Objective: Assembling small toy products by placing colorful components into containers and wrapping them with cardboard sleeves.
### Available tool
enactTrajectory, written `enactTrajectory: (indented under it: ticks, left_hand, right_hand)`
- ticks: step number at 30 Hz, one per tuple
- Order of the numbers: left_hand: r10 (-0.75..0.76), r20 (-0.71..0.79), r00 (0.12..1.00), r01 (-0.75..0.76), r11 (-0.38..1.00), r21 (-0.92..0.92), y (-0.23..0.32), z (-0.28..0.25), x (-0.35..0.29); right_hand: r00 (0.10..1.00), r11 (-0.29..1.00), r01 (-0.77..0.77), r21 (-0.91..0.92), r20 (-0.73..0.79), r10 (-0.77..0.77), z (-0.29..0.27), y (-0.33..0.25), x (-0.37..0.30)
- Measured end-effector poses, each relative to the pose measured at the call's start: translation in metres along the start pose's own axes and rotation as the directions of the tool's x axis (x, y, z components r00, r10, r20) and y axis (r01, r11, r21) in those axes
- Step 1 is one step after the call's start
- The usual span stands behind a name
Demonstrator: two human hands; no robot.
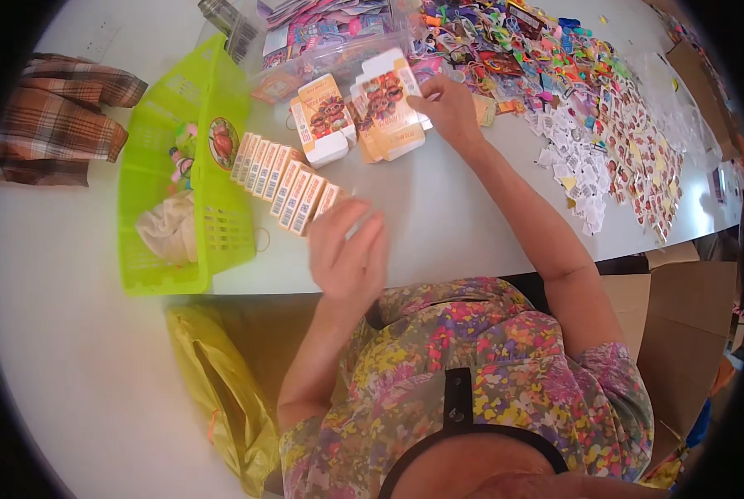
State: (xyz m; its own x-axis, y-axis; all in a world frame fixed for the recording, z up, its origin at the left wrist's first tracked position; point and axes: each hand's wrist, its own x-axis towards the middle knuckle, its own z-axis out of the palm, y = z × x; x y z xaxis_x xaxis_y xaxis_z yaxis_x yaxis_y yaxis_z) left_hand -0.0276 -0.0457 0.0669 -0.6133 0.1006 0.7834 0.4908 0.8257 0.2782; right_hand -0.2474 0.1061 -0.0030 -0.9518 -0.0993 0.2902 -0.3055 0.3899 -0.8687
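Note:
My right hand [448, 108] pinches the right edge of a flat, unfolded carton [386, 100] printed orange and white with cartoon figures. More flat cartons lie beneath it. To its left lies a similar carton [326, 121] that looks partly opened out, its white flap toward me. A slanting row of small folded boxes [285, 185] stands side by side, their narrow printed sides facing up. My left hand [349, 249] is at the near end of that row, slightly blurred, its fingers loosely bent and apart. Nothing shows in it, though its fingertips partly cover the last box.
A lime-green basket [226, 218] with a cloth and small toys stands left. Behind the cartons is a clear plastic bin [326, 54] of packets. Colourful trinkets [513, 50], white paper pieces [578, 162] and stickers [650, 158] cover the right side. A cardboard box [679, 333] stands below the table edge.

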Motion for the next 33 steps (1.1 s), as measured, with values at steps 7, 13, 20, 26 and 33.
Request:
enactTrajectory:
  ticks: [7, 13, 20, 26, 33]
  left_hand:
    - [-0.730, 0.358, 0.582, 0.668, 0.179, -0.722, 0.009, 0.059, -0.021]
    - [-0.393, 0.727, 0.562, 0.557, -0.470, -0.685, 0.001, 0.065, -0.004]
    - [-0.199, 0.739, 0.644, 0.575, -0.512, -0.638, 0.021, 0.077, -0.003]
    - [-0.323, 0.856, 0.403, 0.818, -0.293, -0.496, 0.031, 0.081, -0.012]
    - [-0.442, 0.787, 0.430, 0.751, -0.310, -0.584, 0.037, 0.080, -0.026]
  right_hand:
    - [0.988, 0.832, -0.111, 0.543, 0.148, 0.035, -0.033, -0.020, -0.017]
    - [0.824, 0.798, -0.438, 0.414, 0.540, 0.171, -0.080, -0.057, -0.075]
    - [0.974, 0.995, 0.075, -0.071, 0.217, -0.058, -0.113, -0.070, -0.115]
    - [0.893, 0.983, -0.031, 0.181, 0.448, -0.054, -0.116, -0.063, -0.130]
    - [0.904, 0.928, -0.308, 0.211, 0.368, 0.216, -0.113, -0.048, -0.144]
